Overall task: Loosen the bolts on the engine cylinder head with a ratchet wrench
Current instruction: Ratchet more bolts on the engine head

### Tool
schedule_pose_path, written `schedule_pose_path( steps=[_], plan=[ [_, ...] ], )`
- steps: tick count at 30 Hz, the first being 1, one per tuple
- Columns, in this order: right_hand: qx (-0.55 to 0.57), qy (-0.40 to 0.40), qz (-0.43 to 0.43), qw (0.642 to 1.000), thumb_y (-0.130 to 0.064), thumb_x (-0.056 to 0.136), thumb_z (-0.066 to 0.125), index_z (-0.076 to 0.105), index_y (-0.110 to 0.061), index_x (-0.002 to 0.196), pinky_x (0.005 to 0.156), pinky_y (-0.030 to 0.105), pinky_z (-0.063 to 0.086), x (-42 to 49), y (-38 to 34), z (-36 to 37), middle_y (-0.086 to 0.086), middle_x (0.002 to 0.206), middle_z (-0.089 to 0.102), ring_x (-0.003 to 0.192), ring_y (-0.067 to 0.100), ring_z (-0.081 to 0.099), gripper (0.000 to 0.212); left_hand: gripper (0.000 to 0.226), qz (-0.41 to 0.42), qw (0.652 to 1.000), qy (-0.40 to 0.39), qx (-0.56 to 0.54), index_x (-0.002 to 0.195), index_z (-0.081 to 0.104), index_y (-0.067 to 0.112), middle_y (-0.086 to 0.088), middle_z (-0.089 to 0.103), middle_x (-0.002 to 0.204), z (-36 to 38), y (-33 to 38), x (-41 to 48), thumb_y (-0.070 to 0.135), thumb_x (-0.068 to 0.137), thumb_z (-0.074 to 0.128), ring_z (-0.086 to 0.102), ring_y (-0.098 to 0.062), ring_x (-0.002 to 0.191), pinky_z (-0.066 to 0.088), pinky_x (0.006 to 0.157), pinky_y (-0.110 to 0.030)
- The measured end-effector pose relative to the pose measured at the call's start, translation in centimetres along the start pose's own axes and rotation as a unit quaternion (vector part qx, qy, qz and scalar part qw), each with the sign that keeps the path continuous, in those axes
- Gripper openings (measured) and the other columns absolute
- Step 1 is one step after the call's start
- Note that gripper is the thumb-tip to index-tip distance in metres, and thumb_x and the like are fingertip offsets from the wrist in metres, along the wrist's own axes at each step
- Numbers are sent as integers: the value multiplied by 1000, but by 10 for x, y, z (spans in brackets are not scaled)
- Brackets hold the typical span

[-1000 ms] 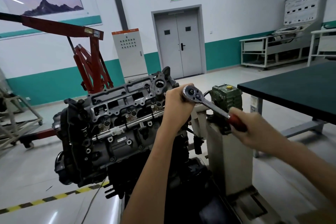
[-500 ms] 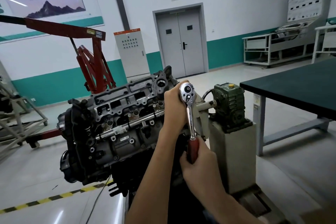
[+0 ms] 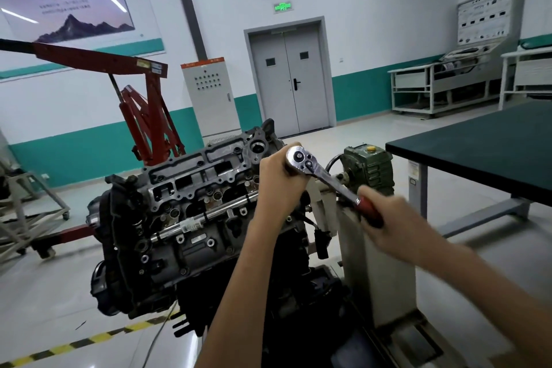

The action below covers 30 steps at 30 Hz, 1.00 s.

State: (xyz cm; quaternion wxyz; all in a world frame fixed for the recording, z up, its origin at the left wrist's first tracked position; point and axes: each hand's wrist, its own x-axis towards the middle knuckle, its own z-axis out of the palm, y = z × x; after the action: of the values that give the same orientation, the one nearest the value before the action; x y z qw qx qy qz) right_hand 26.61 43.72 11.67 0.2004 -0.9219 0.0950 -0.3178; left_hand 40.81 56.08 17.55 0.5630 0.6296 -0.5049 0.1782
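Since half a second ago the ratchet wrench has swung: its handle, which pointed straight down toward the person, now slants down to the right, and the right hand has gone out to the right with it, blurred by motion.

The engine fills the middle of the view, tipped so that the cylinder head faces up and toward the camera, its bolts and openings bare. It is mounted on a pale stand to its right, which is topped by a green gearbox. A dark-topped desk stands to the right, apart from the stand. A red engine hoist stands far left, behind the engine.

The wrench sits at the far right end of the cylinder head, its round chrome head up and facing the camera. The left hand is curled around the wrench just behind that chrome head. The right hand grips the red handle at the low end, fingers wrapped round it.
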Motion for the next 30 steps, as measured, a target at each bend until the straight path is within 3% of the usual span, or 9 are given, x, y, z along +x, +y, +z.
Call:
schedule_pose_path(
  steps=[2, 5, 9, 14, 17, 21, 25, 28, 30],
  plan=[
    [77, 43, 63, 994, -9, 79, 63, 52, -19, 102, 51, 12, 45, -20, -23, 32, -4, 64, 54, 53, 5, 55, 28, 28, 16, 998, 58, -4, 61, 48, 14, 10, 44, 53, 9, -1, -3, -11, 72, 56, 36, -3, 50, 28, 50, -14],
    [187, 135, 94, 969, -3, 75, 61, 46, -26, 81, 44, 5, 32, -35, -65, 71, -5, 53, 50, 46, 5, 51, 27, 22, 3, 997, 68, -48, 64, 49, 10, 8, 43, 56, 18, 1, -8, -7, 75, 59, 33, -4, 54, 30, 50, -24],
    [265, 153, 96, 947, -1, 74, 59, 42, -27, 72, 40, 5, 29, -36, -87, 90, -5, 50, 46, 48, 5, 50, 31, 30, 9, 999, 33, -34, 59, 37, 27, 14, 33, 52, 8, 2, -7, 3, 72, 48, 30, -1, 50, 25, 49, -12],
    [108, 47, 28, 993, -7, 78, 64, 45, -32, 88, 44, 9, 39, -26, -26, 41, -7, 54, 47, 42, 4, 47, 33, 42, -20, 1000, -12, -5, 52, 36, 19, 8, 38, 48, 2, -4, -1, -15, 71, 53, 30, -4, 50, 25, 48, -15],
    [-30, -18, -50, 998, -5, 77, 66, 43, -32, 87, 48, 7, 38, 4, 9, -17, -13, 59, 48, 47, -1, 51, 37, 26, -13, 1000, -24, -9, 56, 41, -2, -20, 42, 54, 1, -1, 0, -14, 73, 57, 27, -7, 53, 25, 49, -21],
    [-123, 13, -82, 989, -3, 71, 67, 52, -17, 92, 51, 12, 33, 28, 17, -39, -10, 63, 48, 53, 14, 55, 30, 30, -28, 999, -24, -13, 56, 46, 6, -3, 42, 54, 1, -3, 1, -11, 76, 61, 30, -7, 53, 29, 51, -21],
    [39, 28, 41, 998, -8, 80, 64, 48, -26, 106, 46, 8, 37, -12, -11, 21, -11, 65, 47, 52, -2, 49, 35, 29, 11, 998, 62, -29, 60, 45, 13, 9, 43, 53, 13, -2, -6, -12, 71, 55, 34, -6, 51, 28, 49, -18],
    [176, 120, 108, 971, -8, 77, 61, 46, -28, 92, 44, 10, 38, -33, -57, 71, -7, 59, 52, 46, 3, 51, 30, 23, -1, 995, 73, -74, 63, 46, 5, 4, 40, 57, 22, 1, -8, -10, 75, 58, 32, -8, 55, 29, 52, -27],
    [255, 144, 115, 949, -3, 76, 59, 47, -25, 88, 45, 4, 35, -36, -82, 91, -7, 59, 53, 50, 3, 55, 28, 22, 2, 994, 52, -100, 62, 40, 10, 8, 34, 57, 19, 1, -10, 2, 77, 54, 26, -5, 56, 24, 51, -22]
  ],
)
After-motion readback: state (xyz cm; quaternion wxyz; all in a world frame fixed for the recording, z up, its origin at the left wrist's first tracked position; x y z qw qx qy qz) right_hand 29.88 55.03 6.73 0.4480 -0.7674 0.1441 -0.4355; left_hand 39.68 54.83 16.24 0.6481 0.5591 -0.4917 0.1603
